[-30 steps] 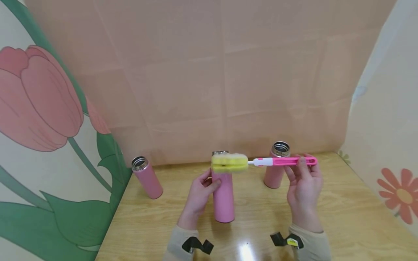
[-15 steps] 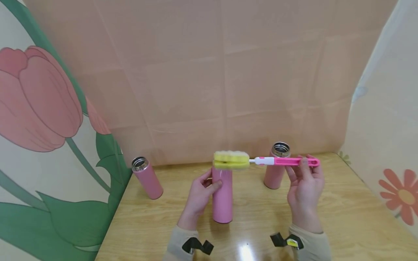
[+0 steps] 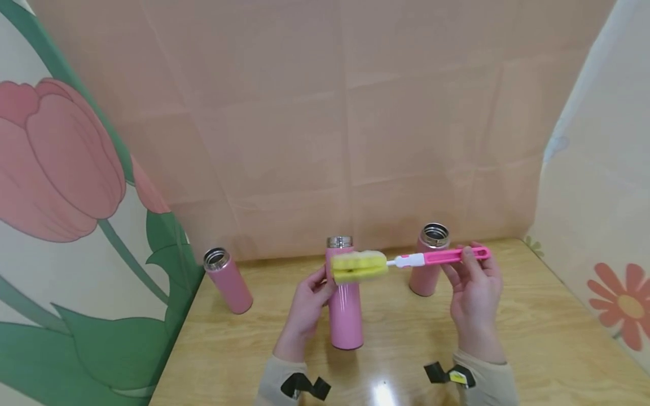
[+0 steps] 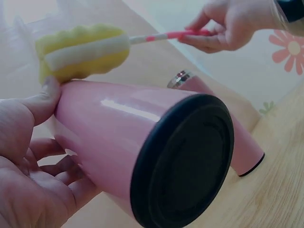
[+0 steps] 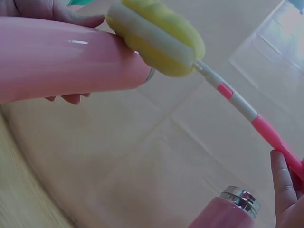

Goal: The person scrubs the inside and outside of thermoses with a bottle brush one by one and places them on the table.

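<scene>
My left hand (image 3: 307,301) grips a pink thermos bottle (image 3: 346,321) around its upper body, raised off the table; its black base (image 4: 185,161) faces the left wrist view. My right hand (image 3: 475,290) pinches the pink handle (image 3: 452,256) of a bottle brush near its end. The brush's yellow and white sponge head (image 3: 359,267) lies across the outside of the held bottle, just below the bare steel neck (image 3: 339,242). In the right wrist view the sponge (image 5: 156,38) appears against the bottle's side near the neck.
Another pink bottle (image 3: 424,276), uncapped, stands on the wooden table (image 3: 401,338) behind the brush handle. A third uncapped pink bottle (image 3: 231,285) stands at the left. Beige sheeting (image 3: 284,141) hangs behind the table, with flower-painted walls on both sides.
The sponge head has dropped lower along the held bottle, baring its steel neck. The brush now tilts, its handle end higher than the sponge. Both hands keep their hold.
</scene>
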A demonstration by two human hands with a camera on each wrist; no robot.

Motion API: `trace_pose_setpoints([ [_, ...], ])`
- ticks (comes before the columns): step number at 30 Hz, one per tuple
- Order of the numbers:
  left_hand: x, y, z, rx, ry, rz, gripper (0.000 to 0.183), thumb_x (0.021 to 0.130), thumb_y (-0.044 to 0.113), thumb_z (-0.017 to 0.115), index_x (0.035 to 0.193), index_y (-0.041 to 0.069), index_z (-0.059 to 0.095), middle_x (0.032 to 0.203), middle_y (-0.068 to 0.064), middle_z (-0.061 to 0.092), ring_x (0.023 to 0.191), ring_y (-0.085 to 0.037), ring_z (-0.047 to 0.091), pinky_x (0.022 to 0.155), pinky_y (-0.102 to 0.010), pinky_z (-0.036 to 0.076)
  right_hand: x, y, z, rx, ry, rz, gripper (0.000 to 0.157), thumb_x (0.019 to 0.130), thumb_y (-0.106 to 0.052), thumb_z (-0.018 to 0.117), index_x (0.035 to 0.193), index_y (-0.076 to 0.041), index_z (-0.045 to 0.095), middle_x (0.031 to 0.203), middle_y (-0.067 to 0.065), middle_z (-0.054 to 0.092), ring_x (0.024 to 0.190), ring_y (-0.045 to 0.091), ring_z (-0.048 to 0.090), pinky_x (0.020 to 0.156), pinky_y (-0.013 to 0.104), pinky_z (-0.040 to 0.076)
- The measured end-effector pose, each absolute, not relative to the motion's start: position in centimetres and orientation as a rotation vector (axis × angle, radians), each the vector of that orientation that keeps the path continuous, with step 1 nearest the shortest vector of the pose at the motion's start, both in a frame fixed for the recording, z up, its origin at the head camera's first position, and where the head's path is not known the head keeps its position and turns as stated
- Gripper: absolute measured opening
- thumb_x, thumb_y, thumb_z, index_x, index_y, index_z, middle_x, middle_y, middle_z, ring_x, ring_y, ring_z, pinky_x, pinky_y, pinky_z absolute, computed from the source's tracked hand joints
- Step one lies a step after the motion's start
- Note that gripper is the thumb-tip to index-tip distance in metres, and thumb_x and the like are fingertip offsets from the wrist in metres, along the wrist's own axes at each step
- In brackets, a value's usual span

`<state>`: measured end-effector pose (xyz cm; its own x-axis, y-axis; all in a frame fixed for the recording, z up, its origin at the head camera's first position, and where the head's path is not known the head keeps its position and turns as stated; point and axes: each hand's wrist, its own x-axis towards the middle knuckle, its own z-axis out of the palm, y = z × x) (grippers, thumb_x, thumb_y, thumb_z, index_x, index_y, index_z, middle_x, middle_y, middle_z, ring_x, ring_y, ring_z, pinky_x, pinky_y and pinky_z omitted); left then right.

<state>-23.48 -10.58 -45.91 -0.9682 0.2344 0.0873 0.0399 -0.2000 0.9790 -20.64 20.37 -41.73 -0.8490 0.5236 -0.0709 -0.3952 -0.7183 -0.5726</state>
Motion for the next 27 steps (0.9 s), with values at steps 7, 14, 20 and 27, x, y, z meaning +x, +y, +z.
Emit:
trace_pose_setpoints([
  [7,-23.60,-10.46,-45.60,0.367,1.850,2.363,0.053,0.108,0.011,0.063,0.155,-0.009,0.048,0.136,-0.016,0.067,0.107,-0.017,0.071,0.092,-0.036,0.059,-20.70,20.83,-41.72,-0.294,-0.838,2.538,0.024,0.103,-0.006,0.072,0.124,-0.002,0.063,0.110,0.010,0.068,0.086,0.021,0.074,0.079,0.034,0.065],
  [14,-23.58,-10.66,-45.44,0.346,1.772,2.412,0.049,0.112,0.020,0.058,0.150,-0.011,0.052,0.113,-0.001,0.074,0.095,-0.012,0.071,0.085,-0.032,0.060,-20.71,21.15,-42.02,-0.213,-0.945,2.545,0.014,0.104,-0.006,0.070,0.116,-0.002,0.067,0.103,0.009,0.070,0.083,0.019,0.074,0.078,0.033,0.065],
  [20,-23.54,-10.83,-45.42,0.338,1.748,2.436,0.050,0.111,0.021,0.060,0.147,-0.012,0.053,0.111,-0.001,0.074,0.094,-0.012,0.070,0.082,-0.029,0.060,-20.61,21.24,-42.14,-0.128,-1.137,2.549,0.015,0.105,-0.009,0.068,0.119,-0.003,0.067,0.102,0.005,0.070,0.086,0.015,0.074,0.078,0.032,0.065],
  [27,-23.59,-10.93,-45.52,0.336,1.760,2.437,0.051,0.111,0.022,0.061,0.150,-0.010,0.053,0.124,-0.006,0.071,0.106,-0.017,0.070,0.088,-0.032,0.060,-20.58,21.21,-42.36,-0.078,-1.326,2.542,0.013,0.107,-0.008,0.066,0.119,-0.005,0.069,0.097,0.000,0.072,0.082,0.012,0.073,0.075,0.028,0.064],
])
